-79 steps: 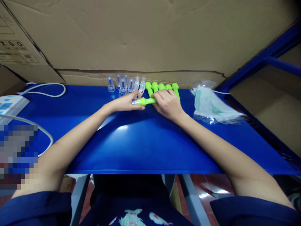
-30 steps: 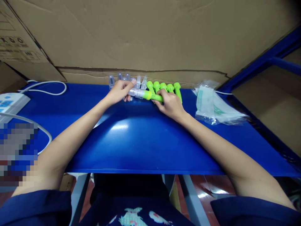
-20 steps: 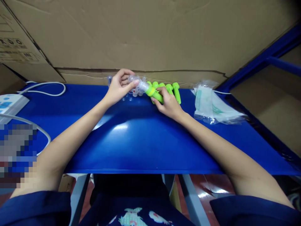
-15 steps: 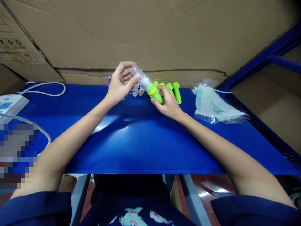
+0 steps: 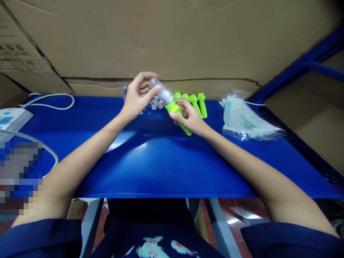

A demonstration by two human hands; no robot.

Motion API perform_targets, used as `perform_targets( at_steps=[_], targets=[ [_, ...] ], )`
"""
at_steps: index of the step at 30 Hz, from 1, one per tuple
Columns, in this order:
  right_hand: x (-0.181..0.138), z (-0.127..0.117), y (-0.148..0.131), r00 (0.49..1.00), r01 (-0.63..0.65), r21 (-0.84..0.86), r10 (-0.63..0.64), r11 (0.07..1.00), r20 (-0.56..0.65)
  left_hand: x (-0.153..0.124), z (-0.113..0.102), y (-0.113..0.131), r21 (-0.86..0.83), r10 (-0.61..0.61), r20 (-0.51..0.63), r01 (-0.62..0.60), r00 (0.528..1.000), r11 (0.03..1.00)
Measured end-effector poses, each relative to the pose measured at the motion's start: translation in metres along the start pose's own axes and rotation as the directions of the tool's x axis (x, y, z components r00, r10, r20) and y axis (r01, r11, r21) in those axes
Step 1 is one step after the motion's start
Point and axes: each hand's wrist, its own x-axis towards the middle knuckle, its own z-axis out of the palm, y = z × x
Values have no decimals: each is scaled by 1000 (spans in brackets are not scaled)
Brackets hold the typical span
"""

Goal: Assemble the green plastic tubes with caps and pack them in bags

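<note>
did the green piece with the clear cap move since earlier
Yes. The green piece has risen off the blue table and tilted, clear end up toward the cardboard wall, in the right hand.

Probably a packing workshop: blue metal workbench walled by cardboard cartons, bagged supplies.

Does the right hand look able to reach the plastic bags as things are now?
Probably yes: the plastic bags lie close beside the right hand with bare table between, though that hand grips a green piece.
</note>
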Motion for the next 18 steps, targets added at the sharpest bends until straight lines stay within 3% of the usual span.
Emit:
perform_targets(
  at_steps=[4, 8, 13, 18],
  targets=[
    [-2, 3, 0, 999, -50, -24, 50, 998, -16, -2, 2, 5, 0, -9, 79, 9, 997, 1000],
    [-2, 3, -6, 999, -49, -46, 48, 998, -17, -3, 3, 10, 8, -26, 82, 26, 996, 1000],
    [-5, 1, -14, 996, -81, -123, 84, 989, 23, -5, 6, 36, 44, -20, 84, 17, 996, 999],
    [-6, -1, -17, 994, -111, -161, 110, 981, -13, -4, 8, 49, 41, -30, 100, 26, 994, 999]
  ],
)
